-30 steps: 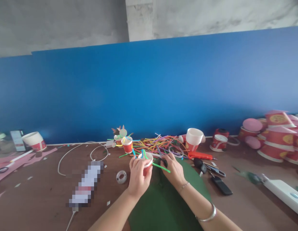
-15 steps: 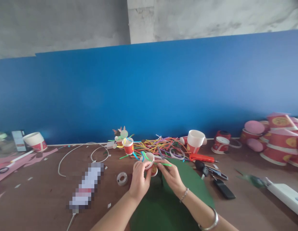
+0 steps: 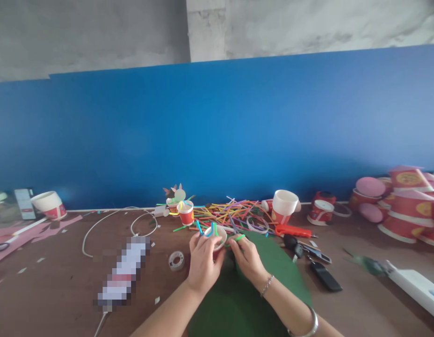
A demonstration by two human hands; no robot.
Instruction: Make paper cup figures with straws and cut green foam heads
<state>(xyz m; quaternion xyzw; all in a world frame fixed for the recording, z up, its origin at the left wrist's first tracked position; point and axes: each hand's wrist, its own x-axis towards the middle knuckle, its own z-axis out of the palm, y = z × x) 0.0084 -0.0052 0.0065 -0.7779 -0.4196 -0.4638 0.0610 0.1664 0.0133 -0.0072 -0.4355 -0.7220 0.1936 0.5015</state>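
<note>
My left hand [image 3: 205,260] is closed around a small paper cup [image 3: 221,235], white inside, with its opening facing up. Bent blue and green straw pieces [image 3: 212,229] stick up at the cup's far left rim. Close by on the right, my right hand [image 3: 248,255] pinches a bright green straw [image 3: 240,238] near the rim; whether the straw touches the cup I cannot tell. Both hands are over a dark green sheet [image 3: 273,267]. My fingers hide most of the cup's outer wall.
Loose coloured straws [image 3: 234,213] lie in a heap behind the hands, with scissors [image 3: 234,223] at its front. A tape roll [image 3: 176,260] and a blurred-out phone [image 3: 124,271] lie left. Right are an orange-red tool [image 3: 294,230], keys [image 3: 292,245] and a glue gun [image 3: 413,285].
The cup has turned in my left hand, so its red front with the yellow mark no longer shows. The straws at its rim stand more upright. The green straw in my right hand now points differently.
</note>
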